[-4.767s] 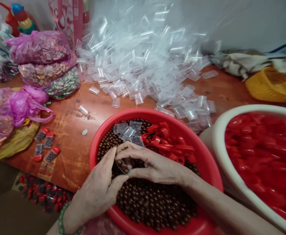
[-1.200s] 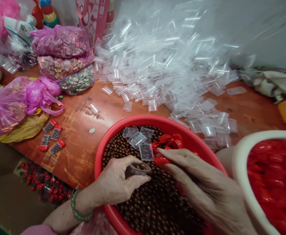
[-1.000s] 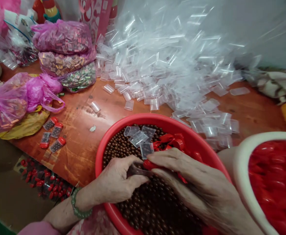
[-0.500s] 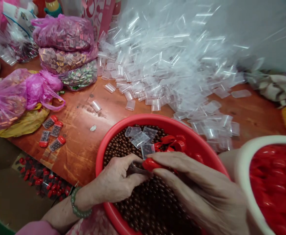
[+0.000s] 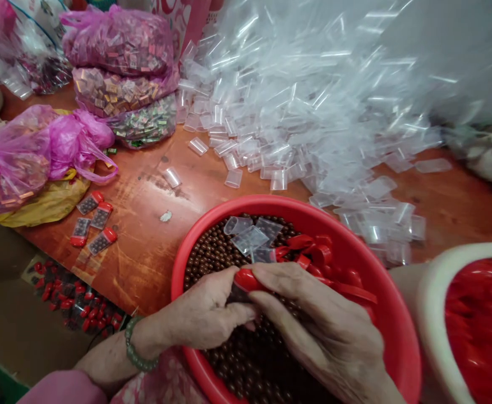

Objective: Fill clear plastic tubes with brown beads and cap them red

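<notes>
Over the red basin (image 5: pixel 187 247), my left hand (image 5: pixel 206 311) is closed around a small clear plastic container (image 5: pixel 238 293) with dark contents. My right hand (image 5: pixel 317 314) pinches a red cap (image 5: pixel 247 279) at the container's upper end; the cap touches the container, though how firmly it sits is hidden by the fingers. Brown chocolate balls (image 5: pixel 212 252) fill much of the basin. On top of them lie several clear empty containers (image 5: pixel 249 240), and red caps (image 5: pixel 321 255) are heaped along the basin's right side.
Clear containers (image 5: pixel 279 151) form a large pile at the back. Several filled red-capped containers (image 5: pixel 102 240) lie on the table's left. Pink bags (image 5: pixel 119 45) stand behind them. A cardboard box (image 5: pixel 1 292) holds more filled containers below. A white bucket (image 5: pixel 435 280) of red caps stands at right.
My right hand has moved left, bringing the red cap from beside the container onto its end. The view has shifted slightly, so the surroundings appear a little further right.
</notes>
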The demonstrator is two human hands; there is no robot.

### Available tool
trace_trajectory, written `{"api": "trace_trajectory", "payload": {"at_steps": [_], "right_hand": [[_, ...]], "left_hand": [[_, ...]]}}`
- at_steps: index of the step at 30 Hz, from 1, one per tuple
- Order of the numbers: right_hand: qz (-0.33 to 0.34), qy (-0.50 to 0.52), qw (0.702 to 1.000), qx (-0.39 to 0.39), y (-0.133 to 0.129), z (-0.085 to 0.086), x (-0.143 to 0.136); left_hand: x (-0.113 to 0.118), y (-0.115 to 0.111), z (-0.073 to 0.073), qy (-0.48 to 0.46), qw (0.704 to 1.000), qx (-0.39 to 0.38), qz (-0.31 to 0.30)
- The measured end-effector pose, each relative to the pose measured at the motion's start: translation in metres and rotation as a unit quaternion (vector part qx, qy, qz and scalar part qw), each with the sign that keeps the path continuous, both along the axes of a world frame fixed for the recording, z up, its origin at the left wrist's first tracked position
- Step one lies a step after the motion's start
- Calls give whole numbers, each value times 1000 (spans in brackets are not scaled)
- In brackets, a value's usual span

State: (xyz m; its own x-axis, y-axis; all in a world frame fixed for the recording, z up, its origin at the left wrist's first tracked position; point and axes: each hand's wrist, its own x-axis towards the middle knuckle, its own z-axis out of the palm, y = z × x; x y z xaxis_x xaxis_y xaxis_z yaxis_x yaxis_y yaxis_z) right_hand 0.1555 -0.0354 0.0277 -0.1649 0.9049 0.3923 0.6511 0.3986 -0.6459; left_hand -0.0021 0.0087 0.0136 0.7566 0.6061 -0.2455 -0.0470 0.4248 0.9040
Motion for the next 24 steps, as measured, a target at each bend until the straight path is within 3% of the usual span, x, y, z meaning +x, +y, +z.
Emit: {"api": "trace_trajectory", "payload": {"at_steps": [5, 9, 14, 19, 24], "right_hand": [[36, -187, 980, 58, 2, -6, 1], [3, -267, 958, 105, 0, -16, -7], [-11, -280, 948, 152, -3, -21, -9], [13, -273, 950, 151, -4, -23, -6], [18, -245, 959, 139, -11, -13, -9]], "left_hand": [[1, 1, 1, -18, 995, -97, 12], [4, 2, 0, -47, 995, -82, 27], [5, 1, -3, -75, 990, -117, 22], [4, -2, -7, -77, 992, -101, 10], [-1, -6, -6, -66, 992, -103, 8]]}}
